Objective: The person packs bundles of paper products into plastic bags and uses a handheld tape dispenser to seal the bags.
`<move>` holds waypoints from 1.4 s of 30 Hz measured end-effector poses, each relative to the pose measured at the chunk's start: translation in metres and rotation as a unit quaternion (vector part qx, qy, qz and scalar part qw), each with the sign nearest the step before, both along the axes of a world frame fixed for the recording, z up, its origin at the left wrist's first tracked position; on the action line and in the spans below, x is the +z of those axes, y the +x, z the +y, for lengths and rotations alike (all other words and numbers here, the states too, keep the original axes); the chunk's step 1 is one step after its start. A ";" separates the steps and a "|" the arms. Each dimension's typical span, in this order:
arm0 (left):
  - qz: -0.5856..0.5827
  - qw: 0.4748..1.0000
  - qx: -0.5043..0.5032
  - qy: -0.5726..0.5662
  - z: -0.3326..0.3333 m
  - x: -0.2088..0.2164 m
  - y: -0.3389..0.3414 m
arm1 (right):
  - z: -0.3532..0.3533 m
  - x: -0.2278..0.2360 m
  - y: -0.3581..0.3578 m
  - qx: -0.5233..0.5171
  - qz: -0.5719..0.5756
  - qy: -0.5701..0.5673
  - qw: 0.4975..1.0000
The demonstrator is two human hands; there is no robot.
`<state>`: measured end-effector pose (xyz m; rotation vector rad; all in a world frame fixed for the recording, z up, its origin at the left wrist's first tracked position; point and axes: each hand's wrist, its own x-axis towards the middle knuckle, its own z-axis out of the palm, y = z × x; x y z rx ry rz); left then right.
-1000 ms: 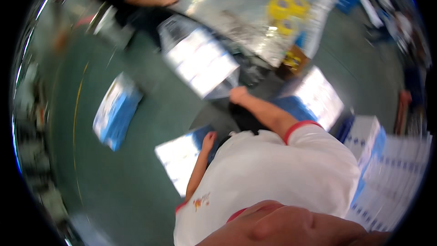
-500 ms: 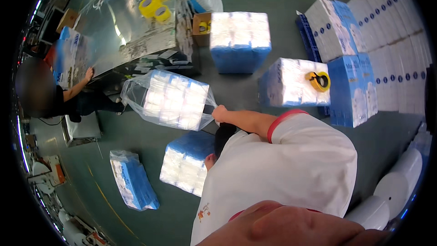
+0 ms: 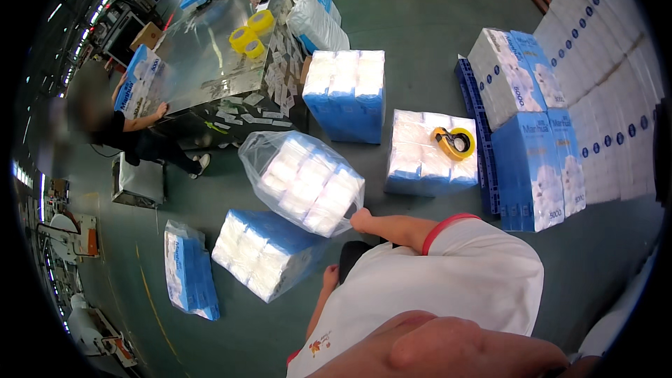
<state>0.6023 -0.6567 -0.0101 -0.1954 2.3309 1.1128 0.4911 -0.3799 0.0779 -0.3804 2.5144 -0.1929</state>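
My right hand (image 3: 361, 220) is closed on the gathered edge of a clear plastic bag (image 3: 253, 162). Inside the bag sits a bundle of white soft packs (image 3: 308, 182), tilted, its near corner close to my hand. A second bundle with blue sides (image 3: 259, 255) lies just below it, partly overlapped by the bag. My left hand (image 3: 330, 276) hangs beside that lower bundle, near my dark-clad leg; its fingers are too small to make out, and whether it touches the bundle is unclear.
Right of the bag stands another bundle (image 3: 427, 143) with a tape dispenser (image 3: 453, 143) on top. One more bundle (image 3: 344, 94) is farther back. Tape rolls (image 3: 245, 38) lie on a metal table (image 3: 210, 70), where a co-worker handles a blue pack (image 3: 138, 77). Stacked packs (image 3: 535, 168) line the right.
The view has shifted. The bagged bundle has turned and come nearer the lower bundle, my right hand still holding its edge. My left hand now shows farther from the lower bundle.
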 end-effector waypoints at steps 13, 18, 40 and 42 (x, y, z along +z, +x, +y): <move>-0.105 0.986 -0.129 0.032 -0.004 -0.015 0.146 | -0.007 0.020 0.280 -0.086 -0.040 0.050 0.994; -0.001 0.995 0.054 0.081 0.026 -0.010 0.154 | 0.017 0.027 0.364 -0.125 -0.070 0.023 0.989; 0.104 0.944 0.313 0.029 0.167 0.052 0.197 | 0.439 0.125 0.517 -0.032 -0.031 0.050 0.998; 0.044 0.982 0.186 0.000 0.143 0.038 0.212 | 0.455 0.121 0.538 -0.043 -0.026 0.058 0.997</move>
